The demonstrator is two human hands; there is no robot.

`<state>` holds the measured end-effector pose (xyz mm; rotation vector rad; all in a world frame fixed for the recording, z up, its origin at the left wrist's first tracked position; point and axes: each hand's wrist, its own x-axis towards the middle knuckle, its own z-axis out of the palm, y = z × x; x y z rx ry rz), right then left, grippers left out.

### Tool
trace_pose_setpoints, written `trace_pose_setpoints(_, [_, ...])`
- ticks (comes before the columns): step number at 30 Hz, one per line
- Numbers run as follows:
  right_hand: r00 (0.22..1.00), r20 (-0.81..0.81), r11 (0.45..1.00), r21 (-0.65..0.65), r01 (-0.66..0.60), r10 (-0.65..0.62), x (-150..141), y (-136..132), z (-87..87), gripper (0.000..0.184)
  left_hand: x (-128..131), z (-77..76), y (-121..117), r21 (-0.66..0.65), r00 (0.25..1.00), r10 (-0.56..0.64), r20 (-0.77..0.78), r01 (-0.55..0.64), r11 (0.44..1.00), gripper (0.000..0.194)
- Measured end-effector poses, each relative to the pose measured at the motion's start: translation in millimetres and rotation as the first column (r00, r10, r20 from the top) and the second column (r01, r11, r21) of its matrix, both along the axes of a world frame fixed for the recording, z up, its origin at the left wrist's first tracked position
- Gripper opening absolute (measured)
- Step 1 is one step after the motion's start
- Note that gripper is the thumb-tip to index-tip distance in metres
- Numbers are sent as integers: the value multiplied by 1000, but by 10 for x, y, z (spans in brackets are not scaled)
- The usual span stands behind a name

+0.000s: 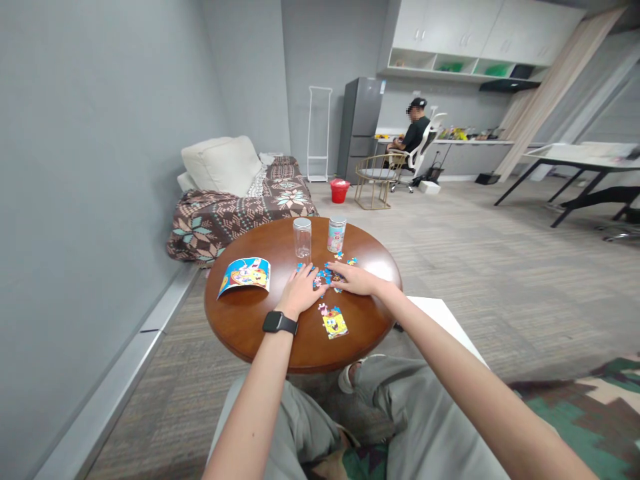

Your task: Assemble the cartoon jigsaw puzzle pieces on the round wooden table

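My left hand (301, 289), with a black watch on its wrist, lies spread over loose jigsaw pieces (319, 279) near the table's middle. Opposite it, my right hand (354, 278) reaches in from the right, fingers stretched out and touching the same blue and pink pieces. Both hands partly cover the pile, and no piece shows held in either. Nearer to me is a joined part of the puzzle (335, 324) with a yellow cartoon face. A curved picture sheet (246, 274) of a cartoon scene rests to the left.
Behind the hands stand a clear jar (303, 240) and a jar with a printed label (337, 236), both lidded. The round brown table (240, 327) has a couch (240, 213) behind it. Farther back are a red bucket (339, 192) and a seated person (416, 133).
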<state>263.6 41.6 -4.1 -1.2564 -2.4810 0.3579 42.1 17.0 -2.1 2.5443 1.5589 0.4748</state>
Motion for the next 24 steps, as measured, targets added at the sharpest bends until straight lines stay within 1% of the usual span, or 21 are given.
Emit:
trace_pose_setpoints(3, [998, 12, 995, 68, 68, -69, -22, -56, -5, 45, -10, 17, 14, 14, 1000, -20, 18, 19, 1000, 49])
trace_pose_setpoints(5, [982, -25, 973, 132, 190, -189, -71, -110, -21, 39, -17, 32, 20, 20, 999, -31, 33, 31, 999, 44])
trace_pose_setpoints(6, [958, -66, 945, 159, 285, -278, -104, -140, -37, 39, -20, 38, 20, 20, 999, -31, 42, 31, 999, 42])
trace_pose_setpoints(7, [911, -114, 895, 175, 411, -396, -138, -172, -56, 41, -23, 44, 19, 21, 998, -25, 51, 24, 999, 42])
trace_pose_setpoints(8, [846, -150, 830, 166, 532, -512, -170, -204, -79, 44, -26, 47, 15, 24, 998, -12, 59, 10, 1000, 42])
trace_pose_setpoints(9, [786, -155, 778, 124, 616, -598, -199, -235, -103, 49, -30, 50, 10, 30, 998, 6, 65, -8, 1000, 43])
trace_pose_setpoints(10, [757, -133, 756, 68, 651, -640, -222, -264, -125, 56, -34, 53, 3, 33, 998, 24, 64, -26, 999, 44])
trace_pose_setpoints(12, [776, -72, 777, 13, 629, -627, -247, -319, -156, 67, -46, 58, -11, 24, 998, 47, 37, -48, 999, 46])
trace_pose_setpoints(14, [814, -41, 814, 25, 581, -580, -248, -361, -169, 69, -60, 64, -21, -3, 999, 39, 3, -39, 999, 50])
trace_pose_setpoints(17, [829, -59, 825, 75, 560, -557, -235, -393, -166, 60, -71, 66, -14, -26, 1000, 9, 23, -8, 1000, 53])
trace_pose_setpoints(20, [838, -86, 835, 84, 545, -538, -221, -390, -164, 52, -67, 51, 11, -23, 994, -13, 107, 16, 1000, 48])
trace_pose_setpoints(24, [859, -114, 856, 90, 509, -498, -193, -374, -175, 44, -51, 20, 33, -7, 973, -90, 211, 94, 996, 40])
